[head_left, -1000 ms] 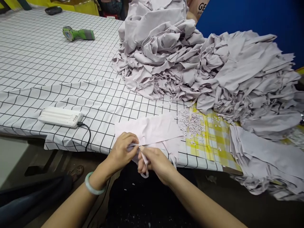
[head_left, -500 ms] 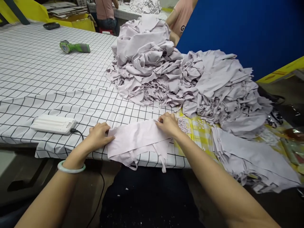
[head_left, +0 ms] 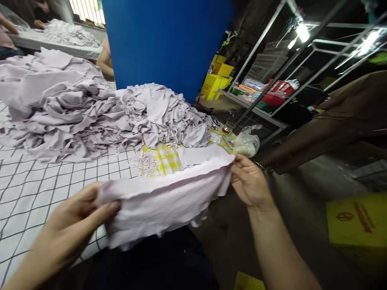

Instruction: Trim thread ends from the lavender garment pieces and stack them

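A pale lilac garment piece [head_left: 163, 205] with narrow straps is stretched between my hands, lifted off the table at its front edge. My left hand [head_left: 81, 217] pinches one end between thumb and fingers, slightly blurred. At the other end, my right hand [head_left: 248, 179] grips the upper corner with its fingertips. Behind the raised cloth lies a stack of similar flat pieces [head_left: 199, 155], partly hidden by it. A large heap of crumpled lilac cloth [head_left: 75, 104] spreads across the table beyond my hands.
Small scraps [head_left: 145, 163] lie by a yellow checked cloth [head_left: 169, 159] on the grid-patterned table cover [head_left: 27, 189]. A blue panel [head_left: 160, 44] stands behind the heap. To the right are a plastic bag [head_left: 246, 143], a metal rack [head_left: 260, 106] and a yellow box [head_left: 358, 225].
The garment piece has gone from lying flat on the table to being held up in both hands. My view has swung right, bringing the rack and yellow boxes into sight.
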### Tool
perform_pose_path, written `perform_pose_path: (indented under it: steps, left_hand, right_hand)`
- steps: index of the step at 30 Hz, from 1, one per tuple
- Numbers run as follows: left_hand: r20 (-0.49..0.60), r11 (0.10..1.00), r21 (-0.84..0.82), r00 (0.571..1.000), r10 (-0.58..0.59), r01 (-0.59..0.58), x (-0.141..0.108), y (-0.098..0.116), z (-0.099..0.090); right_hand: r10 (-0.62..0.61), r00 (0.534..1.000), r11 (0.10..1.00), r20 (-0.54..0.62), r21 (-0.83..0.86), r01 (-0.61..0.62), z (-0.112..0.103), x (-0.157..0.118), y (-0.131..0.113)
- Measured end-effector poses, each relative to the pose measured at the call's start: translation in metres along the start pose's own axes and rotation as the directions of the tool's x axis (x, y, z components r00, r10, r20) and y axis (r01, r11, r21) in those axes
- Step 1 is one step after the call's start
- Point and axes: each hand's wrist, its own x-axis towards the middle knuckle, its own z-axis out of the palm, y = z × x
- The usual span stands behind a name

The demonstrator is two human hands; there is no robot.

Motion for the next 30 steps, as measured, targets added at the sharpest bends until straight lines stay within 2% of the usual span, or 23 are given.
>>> perform_pose_path:
  steps: [1, 2, 5, 8, 11, 14, 16, 18, 21, 23, 24, 25, 27, 28, 30]
  left_hand:
    - [0.147, 0.992, -0.119, 0.989, -0.029, 0.047, 0.019, 0.002, 0.028]
    - [0.249, 0.968, -0.227, 0.967, -0.049, 0.108, 0.039, 0.003, 0.057]
    - [0.400, 0.882, -0.400, 0.913, -0.077, 0.250, 0.096, -0.002, 0.137]
    - [0.405, 0.876, -0.375, 0.903, -0.141, 0.305, 0.151, -0.013, 0.198]
    - [0.288, 0.937, -0.185, 0.928, -0.236, 0.295, 0.200, -0.028, 0.235]
    - [0.188, 0.953, -0.029, 0.938, -0.290, 0.301, 0.231, -0.047, 0.249]
    - [0.147, 0.954, 0.057, 0.942, -0.301, 0.296, 0.241, -0.059, 0.249]
    - [0.127, 0.953, 0.128, 0.948, -0.292, 0.276, 0.245, -0.067, 0.246]
    - [0.093, 0.945, 0.221, 0.959, -0.266, 0.241, 0.244, -0.069, 0.241]
    - [0.049, 0.941, 0.308, 0.985, -0.166, 0.143, 0.240, -0.066, 0.243]
    - [0.056, 0.922, 0.385, 0.997, -0.059, 0.033, 0.236, -0.065, 0.245]
    - [0.100, 0.873, 0.476, 0.993, 0.066, -0.106, 0.231, -0.065, 0.248]
    - [0.273, 0.679, 0.639, 0.932, 0.239, -0.362, 0.220, -0.068, 0.256]
    - [0.354, 0.587, 0.690, 0.905, 0.238, -0.424, 0.215, -0.071, 0.260]
    - [0.413, 0.506, 0.754, 0.901, 0.131, -0.419, 0.207, -0.078, 0.267]
  right_hand:
    - [-0.066, 0.995, 0.996, -0.072, -0.072, 0.061, -0.028, 0.007, -0.003]
    - [-0.127, 0.983, 0.984, -0.134, -0.142, 0.108, -0.054, 0.016, -0.003]
    - [-0.238, 0.938, 0.944, -0.251, -0.288, 0.163, -0.118, 0.052, 0.012]
    - [-0.238, 0.941, 0.908, -0.240, -0.398, 0.128, -0.157, 0.103, 0.038]
    - [-0.165, 0.971, 0.860, -0.171, -0.507, 0.057, -0.171, 0.162, 0.072]
    - [-0.073, 0.992, 0.829, -0.103, -0.560, 0.003, -0.169, 0.209, 0.111]
    - [-0.014, 0.998, 0.802, -0.065, -0.597, -0.027, -0.167, 0.224, 0.133]
    - [0.022, 0.999, 0.767, -0.046, -0.639, -0.047, -0.168, 0.227, 0.147]
    - [0.013, 0.998, 0.710, -0.056, -0.703, -0.049, -0.171, 0.219, 0.147]
    - [-0.090, 0.996, 0.585, -0.002, -0.810, 0.051, -0.167, 0.210, 0.141]
    - [-0.147, 0.987, 0.473, 0.066, -0.871, 0.129, -0.162, 0.207, 0.139]
    - [-0.179, 0.972, 0.341, 0.152, -0.917, 0.206, -0.157, 0.203, 0.139]
    - [-0.110, 0.954, 0.124, 0.279, -0.949, 0.292, -0.147, 0.198, 0.144]
    - [-0.027, 0.958, 0.082, 0.287, -0.954, 0.288, -0.144, 0.196, 0.149]
    - [0.133, 0.960, 0.062, 0.246, -0.969, 0.240, -0.143, 0.196, 0.163]
